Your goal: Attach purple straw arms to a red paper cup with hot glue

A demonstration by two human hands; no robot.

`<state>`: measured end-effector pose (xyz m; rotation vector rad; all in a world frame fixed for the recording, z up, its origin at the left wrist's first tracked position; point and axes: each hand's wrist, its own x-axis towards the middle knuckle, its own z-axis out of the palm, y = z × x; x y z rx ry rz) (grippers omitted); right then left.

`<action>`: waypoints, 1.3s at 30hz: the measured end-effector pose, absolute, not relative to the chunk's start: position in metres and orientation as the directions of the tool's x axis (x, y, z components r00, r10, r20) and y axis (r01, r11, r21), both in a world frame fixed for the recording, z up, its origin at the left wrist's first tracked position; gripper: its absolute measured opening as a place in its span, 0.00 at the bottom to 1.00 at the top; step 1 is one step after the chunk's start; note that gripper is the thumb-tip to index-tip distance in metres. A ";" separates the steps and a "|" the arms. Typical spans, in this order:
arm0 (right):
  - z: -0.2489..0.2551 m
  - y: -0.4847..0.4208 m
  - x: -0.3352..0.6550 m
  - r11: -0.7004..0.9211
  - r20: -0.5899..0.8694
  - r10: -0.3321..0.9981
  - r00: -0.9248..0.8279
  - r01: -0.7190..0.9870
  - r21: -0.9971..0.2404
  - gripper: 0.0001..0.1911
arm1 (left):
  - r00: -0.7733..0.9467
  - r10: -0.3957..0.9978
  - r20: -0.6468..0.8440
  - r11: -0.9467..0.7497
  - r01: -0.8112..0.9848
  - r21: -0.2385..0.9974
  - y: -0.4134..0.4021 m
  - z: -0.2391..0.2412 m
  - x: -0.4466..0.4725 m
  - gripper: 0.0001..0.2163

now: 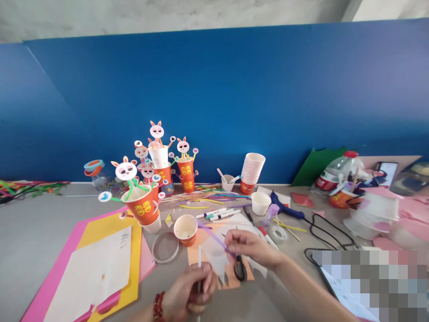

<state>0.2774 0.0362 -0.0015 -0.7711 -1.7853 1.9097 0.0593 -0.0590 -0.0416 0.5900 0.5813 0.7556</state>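
Note:
My left hand (201,286), with a red bead bracelet at the wrist, is closed round a thin pale straw (200,256) that stands upright in the fist. To its right, my right hand (250,246) pinches one end of a purple pipe cleaner (214,236), whose other end slants up to the left. Black-handled scissors (240,269) lie just below my right hand, on orange and white paper sheets (194,261). An orange paper cup (186,229) stands open beyond my left hand, beside a roll of clear tape (165,247).
At the left stand red cups with rabbit-faced figures (140,203), behind stacked coloured paper (134,264). Markers (224,215) and pipe cleaners (208,197) lie mid-table. A cup stack (253,170), blue glue gun (286,208) with its cord, and large bottle (338,172) stand farther right.

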 end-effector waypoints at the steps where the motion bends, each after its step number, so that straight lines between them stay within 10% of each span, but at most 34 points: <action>1: 0.001 0.027 0.280 -0.140 -0.156 0.575 -0.804 0.091 -0.986 0.18 | 0.583 0.763 -0.281 0.597 -0.468 0.651 -0.058 -0.042 0.058 0.19; 11: -0.001 0.021 0.271 0.232 -0.095 0.640 -0.763 0.310 -0.922 0.06 | 0.635 0.694 -0.341 0.618 -0.282 0.733 -0.058 -0.040 0.056 0.13; 20: -0.015 0.129 0.242 0.467 0.223 0.881 -0.416 0.693 -0.549 0.08 | 0.563 0.760 -0.323 0.601 -0.421 0.679 -0.055 -0.043 0.061 0.10; 39: -0.025 0.182 0.097 0.872 0.367 0.481 -0.796 0.391 -0.295 0.08 | 0.536 0.801 -0.266 0.510 -0.379 0.772 -0.044 -0.054 0.064 0.20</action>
